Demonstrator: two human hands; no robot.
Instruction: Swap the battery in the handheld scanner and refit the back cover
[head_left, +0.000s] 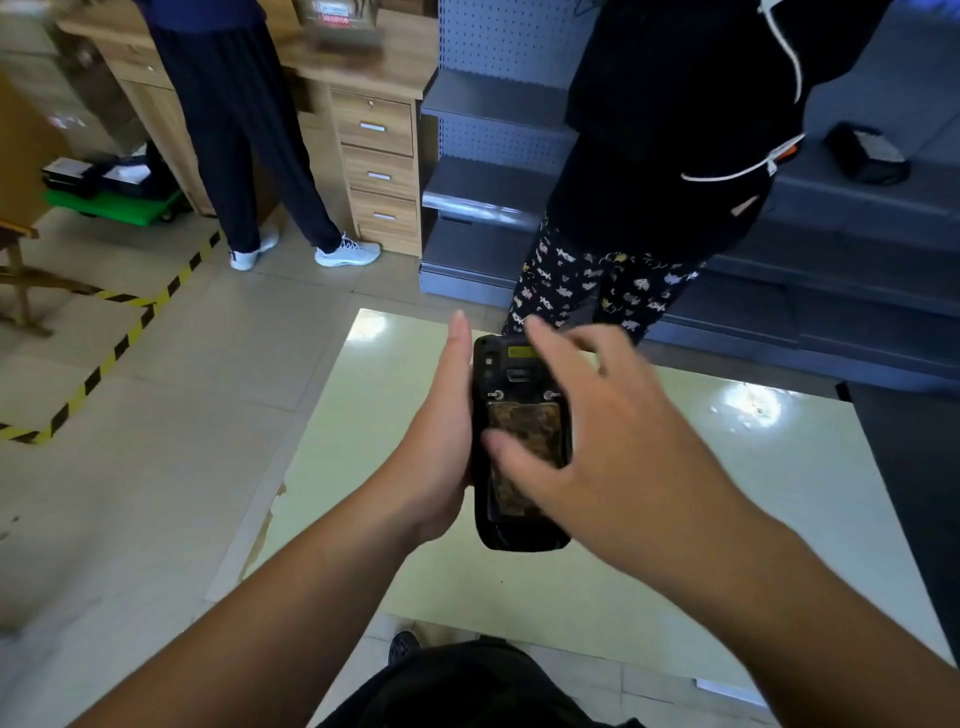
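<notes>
Scanner (519, 441) is hanging in the air above the pale tabletop (727, 493), back side up, with the cover off and a worn, brownish battery (524, 441) showing in its bay. The left hand (441, 441) is gripping it along its left edge, palm against the side, while its fingers are hidden underneath, so I cannot tell how tightly they are curling. The right hand (587, 431) is reaching over the body with its fingers spread wide and holding nothing; its thumb is lying on the battery's lower left part. The picture is blurred there, so whether it is pressing or only brushing is unclear.

The main risk, as I am judging it, is the one-sided grip: a push or a pry from the right could be tipping the scanner out of the left palm and dropping it onto the tabletop. A battery lifted from the wrong end may also be jamming against its catches (two small latches seem to be sitting just above it). No back cover is visible anywhere.
</notes>
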